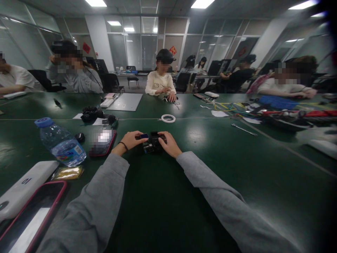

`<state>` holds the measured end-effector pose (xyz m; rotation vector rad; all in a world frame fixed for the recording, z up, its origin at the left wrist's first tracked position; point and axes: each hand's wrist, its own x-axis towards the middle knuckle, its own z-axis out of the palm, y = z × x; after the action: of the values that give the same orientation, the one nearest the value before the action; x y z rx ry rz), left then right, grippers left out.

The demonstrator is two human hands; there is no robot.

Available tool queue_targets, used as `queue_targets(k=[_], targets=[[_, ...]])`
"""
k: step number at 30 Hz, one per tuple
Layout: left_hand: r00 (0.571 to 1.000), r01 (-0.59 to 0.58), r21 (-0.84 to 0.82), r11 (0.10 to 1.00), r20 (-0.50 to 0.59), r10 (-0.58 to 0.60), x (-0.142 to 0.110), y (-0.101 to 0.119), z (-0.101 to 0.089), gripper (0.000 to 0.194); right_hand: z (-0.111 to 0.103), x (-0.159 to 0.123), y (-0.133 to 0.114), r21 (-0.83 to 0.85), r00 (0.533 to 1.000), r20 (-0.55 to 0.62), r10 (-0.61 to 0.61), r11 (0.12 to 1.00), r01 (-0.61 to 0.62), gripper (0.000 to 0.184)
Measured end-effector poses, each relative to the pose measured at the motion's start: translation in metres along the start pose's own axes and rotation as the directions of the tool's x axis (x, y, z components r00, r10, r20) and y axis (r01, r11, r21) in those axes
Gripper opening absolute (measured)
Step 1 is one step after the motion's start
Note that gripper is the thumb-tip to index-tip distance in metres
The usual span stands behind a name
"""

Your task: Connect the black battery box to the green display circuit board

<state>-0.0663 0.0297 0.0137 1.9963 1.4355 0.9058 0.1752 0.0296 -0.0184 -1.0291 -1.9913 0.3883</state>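
My left hand (131, 141) is closed, thumb and fingers pinching a small flat dark piece (144, 136) with a bluish face. Opposite it, my right hand (170, 143) grips a small black boxy device (154, 140) by its right side. The device rests on or just above the green table (163, 196); I cannot tell which. Whether the bluish piece is joined to the device is unclear at this size. Left of my left hand lies a phone with a red edge (102, 142).
On the left are a water bottle (63, 144), a white power bank (26, 186), a yellow packet (68, 173) and a larger pink-rimmed phone (31, 218). Ahead lie a white ring (168, 118) and black gear (92, 114). Rightward are a wrench (244, 130) and tangled cables (237, 107). Several people sit around.
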Motion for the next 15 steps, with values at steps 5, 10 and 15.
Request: queue_targets(k=[5, 10, 15], targets=[[1.0, -0.015, 0.015, 1.0, -0.008, 0.015, -0.002, 0.003, 0.0, 0.043, 0.0, 0.0, -0.001, -0.004, 1.0, 0.003, 0.008, 1.0, -0.008, 0.027], [0.999, 0.014, -0.097, 0.995, -0.036, -0.018, -0.006, 0.0, 0.005, 0.044, 0.0, 0.0, -0.001, 0.0, 1.0, 0.009, 0.008, 1.0, -0.008, 0.027], [0.998, 0.058, -0.272, 0.961, -0.006, -0.062, -0.006, -0.007, 0.011, 0.047, 0.0, 0.0, 0.0, -0.006, 1.0, 0.006, -0.003, 1.0, 0.003, 0.027]])
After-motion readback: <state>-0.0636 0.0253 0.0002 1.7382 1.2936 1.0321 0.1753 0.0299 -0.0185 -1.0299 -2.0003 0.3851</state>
